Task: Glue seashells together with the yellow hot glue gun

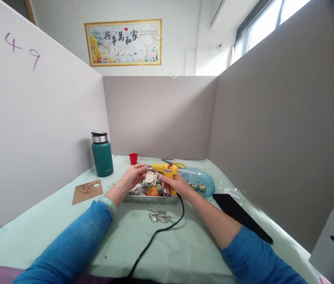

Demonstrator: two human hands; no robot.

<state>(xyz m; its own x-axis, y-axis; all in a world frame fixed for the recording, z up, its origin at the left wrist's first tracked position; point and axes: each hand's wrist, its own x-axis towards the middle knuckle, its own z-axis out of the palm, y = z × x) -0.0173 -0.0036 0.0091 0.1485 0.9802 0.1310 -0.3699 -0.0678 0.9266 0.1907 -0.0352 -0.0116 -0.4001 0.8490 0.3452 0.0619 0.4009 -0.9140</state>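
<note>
My right hand [175, 184] is wrapped round the handle of a yellow hot glue gun [164, 169], with a white glue stick [187, 172] sticking out of its back. The nozzle points left, at the fingertips of my left hand [136, 174]. Those fingers are pinched together at the nozzle tip; what they hold is too small to name. Below both hands lies a metal tray [152, 200] heaped with shells and stones, among them an orange shell [152, 191] and a pale shell [149, 177]. In front of the tray is a pile of small silvery metal pieces [158, 216].
A black cord [152, 239] runs from the glue gun to the front edge. Around the tray are a green bottle [102, 157], a red cup [133, 159], a brown card [87, 192], yellow-handled scissors [179, 165], a blue plate [210, 182] and a black strip [244, 219]. Partitions enclose the table.
</note>
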